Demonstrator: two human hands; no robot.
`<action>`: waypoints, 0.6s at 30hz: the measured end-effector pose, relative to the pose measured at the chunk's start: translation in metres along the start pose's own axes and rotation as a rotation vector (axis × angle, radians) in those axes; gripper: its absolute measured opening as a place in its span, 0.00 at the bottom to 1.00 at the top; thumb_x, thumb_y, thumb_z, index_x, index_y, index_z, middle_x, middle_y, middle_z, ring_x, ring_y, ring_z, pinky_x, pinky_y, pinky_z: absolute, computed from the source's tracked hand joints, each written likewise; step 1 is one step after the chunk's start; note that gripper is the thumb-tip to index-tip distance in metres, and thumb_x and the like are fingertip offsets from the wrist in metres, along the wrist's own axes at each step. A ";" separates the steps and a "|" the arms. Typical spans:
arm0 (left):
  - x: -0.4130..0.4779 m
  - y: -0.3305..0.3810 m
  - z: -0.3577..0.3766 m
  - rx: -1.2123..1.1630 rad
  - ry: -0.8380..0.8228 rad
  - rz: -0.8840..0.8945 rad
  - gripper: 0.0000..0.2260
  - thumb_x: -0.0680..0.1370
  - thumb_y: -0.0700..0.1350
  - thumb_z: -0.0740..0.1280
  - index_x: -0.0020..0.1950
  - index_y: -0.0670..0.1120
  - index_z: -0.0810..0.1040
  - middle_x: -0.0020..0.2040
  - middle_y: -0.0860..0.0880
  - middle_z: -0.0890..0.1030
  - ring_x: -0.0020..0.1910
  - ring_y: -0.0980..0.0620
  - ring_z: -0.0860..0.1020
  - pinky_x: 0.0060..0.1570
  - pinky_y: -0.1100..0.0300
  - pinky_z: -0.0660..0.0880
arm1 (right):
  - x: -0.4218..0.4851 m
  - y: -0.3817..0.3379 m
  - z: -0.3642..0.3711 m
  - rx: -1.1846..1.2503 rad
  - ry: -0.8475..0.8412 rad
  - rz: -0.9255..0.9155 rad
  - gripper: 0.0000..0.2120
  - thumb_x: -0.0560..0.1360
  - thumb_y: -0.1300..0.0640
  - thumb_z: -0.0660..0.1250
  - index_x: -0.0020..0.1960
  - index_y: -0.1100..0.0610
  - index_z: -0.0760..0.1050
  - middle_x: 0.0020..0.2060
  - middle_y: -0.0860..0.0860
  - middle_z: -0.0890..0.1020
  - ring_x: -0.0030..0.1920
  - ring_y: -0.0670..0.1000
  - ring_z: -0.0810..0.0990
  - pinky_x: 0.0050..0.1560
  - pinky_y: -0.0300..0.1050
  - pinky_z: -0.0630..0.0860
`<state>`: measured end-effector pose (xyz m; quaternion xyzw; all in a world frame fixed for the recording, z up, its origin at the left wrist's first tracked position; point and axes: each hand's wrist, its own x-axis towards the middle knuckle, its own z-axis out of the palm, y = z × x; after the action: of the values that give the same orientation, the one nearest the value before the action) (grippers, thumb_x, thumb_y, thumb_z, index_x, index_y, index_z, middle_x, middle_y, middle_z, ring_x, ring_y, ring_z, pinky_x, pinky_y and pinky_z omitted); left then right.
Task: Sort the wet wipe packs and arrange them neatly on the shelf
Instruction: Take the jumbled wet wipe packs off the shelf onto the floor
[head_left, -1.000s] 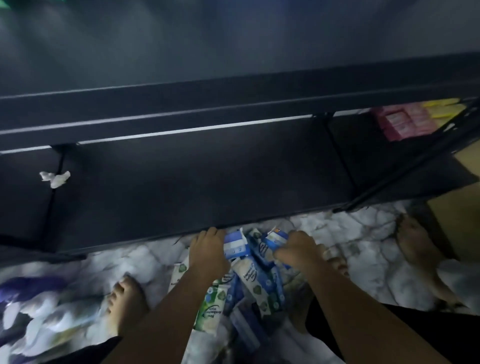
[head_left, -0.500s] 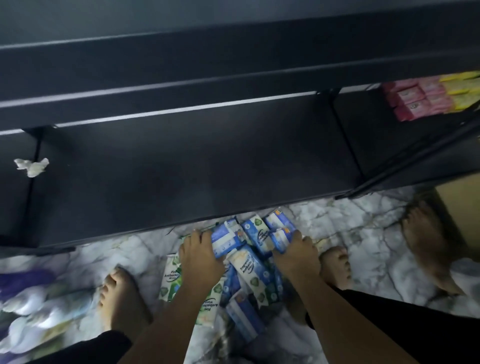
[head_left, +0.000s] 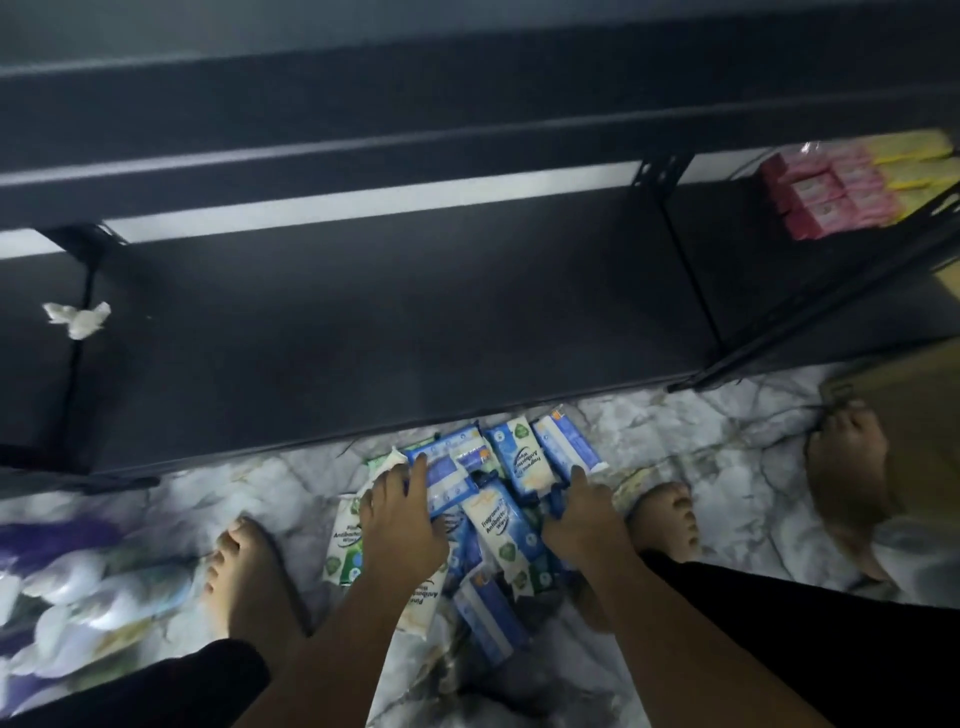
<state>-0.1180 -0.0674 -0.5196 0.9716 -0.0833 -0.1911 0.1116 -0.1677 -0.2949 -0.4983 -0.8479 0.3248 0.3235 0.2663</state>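
On the floor (head_left: 701, 467) before the shelf (head_left: 363, 322), your left hand (head_left: 400, 525) lies on the wet wipe packs (head_left: 511, 519), grip apart, fingers straight; your right hand (head_left: 582, 519) curls its grip round their edge.

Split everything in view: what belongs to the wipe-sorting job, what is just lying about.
Job:
wet wipe packs, heaped on the floor
black shelf
left hand and right hand, both on the heap

Lying about:
crumpled tissue on the shelf
pink and yellow boxes
plastic bags
cardboard box
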 end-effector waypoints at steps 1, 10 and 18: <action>-0.002 0.002 -0.011 -0.002 -0.001 -0.003 0.36 0.74 0.52 0.69 0.79 0.49 0.61 0.71 0.45 0.70 0.69 0.43 0.68 0.70 0.44 0.65 | -0.006 -0.006 -0.007 -0.017 0.008 -0.013 0.40 0.76 0.48 0.66 0.81 0.53 0.49 0.74 0.62 0.61 0.71 0.64 0.69 0.66 0.53 0.73; -0.029 0.063 -0.151 -0.105 0.103 0.287 0.30 0.76 0.54 0.61 0.77 0.48 0.68 0.74 0.47 0.70 0.73 0.45 0.67 0.70 0.48 0.69 | -0.085 -0.082 -0.106 -0.125 0.306 -0.312 0.29 0.77 0.42 0.64 0.75 0.51 0.67 0.70 0.55 0.71 0.66 0.59 0.75 0.63 0.53 0.76; -0.085 0.133 -0.318 -0.084 0.406 0.635 0.25 0.76 0.52 0.61 0.74 0.55 0.70 0.72 0.56 0.69 0.71 0.53 0.69 0.69 0.54 0.71 | -0.212 -0.093 -0.245 0.024 0.801 -0.622 0.10 0.74 0.45 0.66 0.45 0.50 0.81 0.40 0.46 0.81 0.41 0.51 0.80 0.42 0.46 0.79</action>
<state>-0.0877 -0.1188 -0.1692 0.9101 -0.3488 0.0461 0.2191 -0.1313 -0.3163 -0.1635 -0.9589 0.1374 -0.1252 0.2141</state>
